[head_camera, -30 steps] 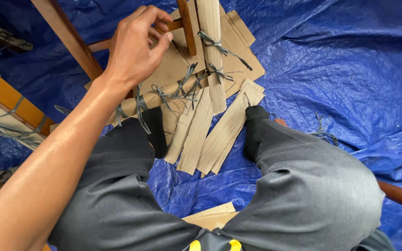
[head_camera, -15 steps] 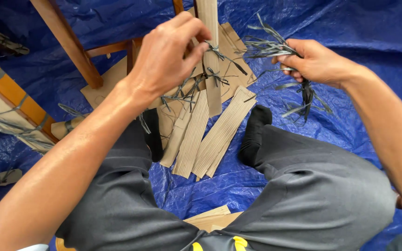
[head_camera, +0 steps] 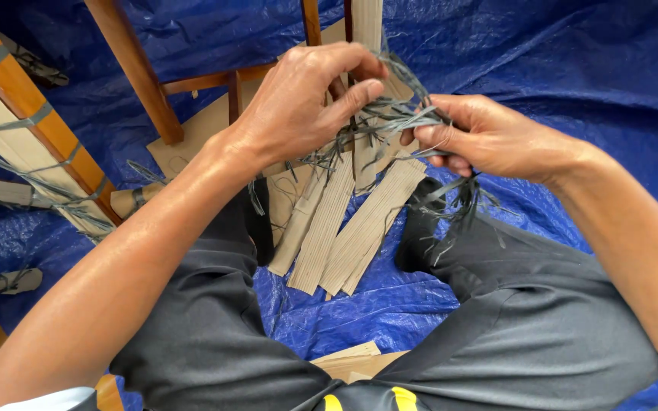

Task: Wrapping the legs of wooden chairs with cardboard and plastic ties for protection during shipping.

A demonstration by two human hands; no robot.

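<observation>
Since half a second ago the right hand (head_camera: 496, 141) has come in from 2 o'clock toward the middle, bringing its bundle of grey strings (head_camera: 390, 122) up against the left hand (head_camera: 306, 106); the two hands, then well apart, now nearly touch. The left hand's grip is pinched, thumb and forefinger pressed on a strand from that bundle, just in front of the upright cardboard strip (head_camera: 365, 23). The right hand's grip is closed around the bundle, whose loose ends hang down at 5 o'clock over the dark sock (head_camera: 420, 228). The view has also shifted, so the wrapped chair leg (head_camera: 32, 129) at 9 o'clock shows more fully.

The left hand hides where the strand meets the cardboard strip, and the knots there cannot be made out. The strip and the wooden rail (head_camera: 135, 68) are cut off at the top edge. Loose cardboard strips (head_camera: 344, 228) lie on the blue tarp (head_camera: 573, 68) between the knees.
</observation>
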